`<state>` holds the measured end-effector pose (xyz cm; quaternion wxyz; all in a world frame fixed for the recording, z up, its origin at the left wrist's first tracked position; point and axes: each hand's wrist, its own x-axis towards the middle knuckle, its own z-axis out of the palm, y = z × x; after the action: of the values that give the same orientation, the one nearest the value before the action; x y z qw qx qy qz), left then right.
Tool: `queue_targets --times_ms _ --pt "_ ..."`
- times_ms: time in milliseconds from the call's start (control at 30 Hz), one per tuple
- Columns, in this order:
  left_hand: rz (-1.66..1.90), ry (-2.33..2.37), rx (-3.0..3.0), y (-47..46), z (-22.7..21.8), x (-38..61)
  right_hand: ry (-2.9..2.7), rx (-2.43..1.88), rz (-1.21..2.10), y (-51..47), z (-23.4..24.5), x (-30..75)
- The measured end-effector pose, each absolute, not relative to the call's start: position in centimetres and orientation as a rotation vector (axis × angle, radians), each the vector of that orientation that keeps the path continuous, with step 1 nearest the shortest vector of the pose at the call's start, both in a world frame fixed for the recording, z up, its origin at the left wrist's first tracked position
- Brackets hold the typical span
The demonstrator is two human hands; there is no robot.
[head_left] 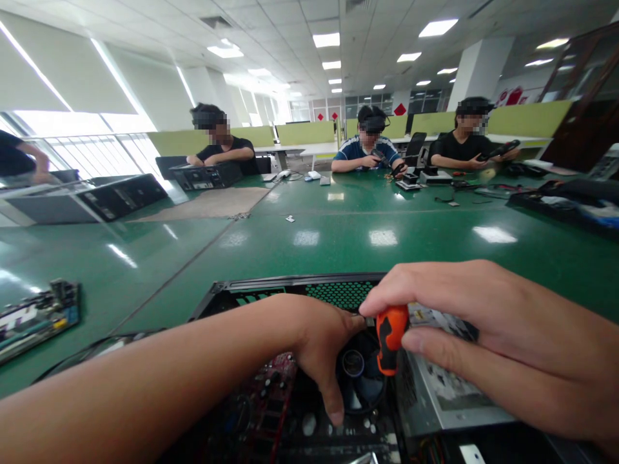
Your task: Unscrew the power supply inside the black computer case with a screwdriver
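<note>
Right hand (503,328) on orange screwdriver (391,338), left hand (319,338) over fan (353,364).

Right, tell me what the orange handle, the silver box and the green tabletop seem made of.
Orange handle: probably plastic, perhaps rubbery, given its matte black patches.
Silver box: likely dull sheet metal, by its grey, flat panels.
Green tabletop: glossy, by its bright reflections; vinyl or paint, unclear.

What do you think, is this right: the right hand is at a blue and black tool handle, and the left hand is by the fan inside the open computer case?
Not quite. The head view shows that the tool handle at the right hand is orange and black, not blue. The rest stands.
</note>
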<state>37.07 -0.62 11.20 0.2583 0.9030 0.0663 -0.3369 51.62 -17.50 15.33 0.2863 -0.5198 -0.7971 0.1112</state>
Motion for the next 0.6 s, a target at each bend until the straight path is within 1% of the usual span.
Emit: queue_targets --times_ms 100,267,500,600 --pt "-0.889 0.060 2.384 -0.21 10.65 37.27 -2.194 -1.350 0.392 -17.47 15.50 51.55" --pt "-0.897 0.102 2.389 -0.19 10.63 37.35 -2.209 -1.353 0.473 -17.47 15.79 51.52" --pt "-0.901 0.035 2.388 -0.40 10.94 37.75 -2.220 -1.376 0.464 -17.52 15.73 51.50" --pt "-0.946 0.178 2.489 -0.83 11.37 37.74 -2.190 -1.467 0.382 -17.43 15.54 51.52"
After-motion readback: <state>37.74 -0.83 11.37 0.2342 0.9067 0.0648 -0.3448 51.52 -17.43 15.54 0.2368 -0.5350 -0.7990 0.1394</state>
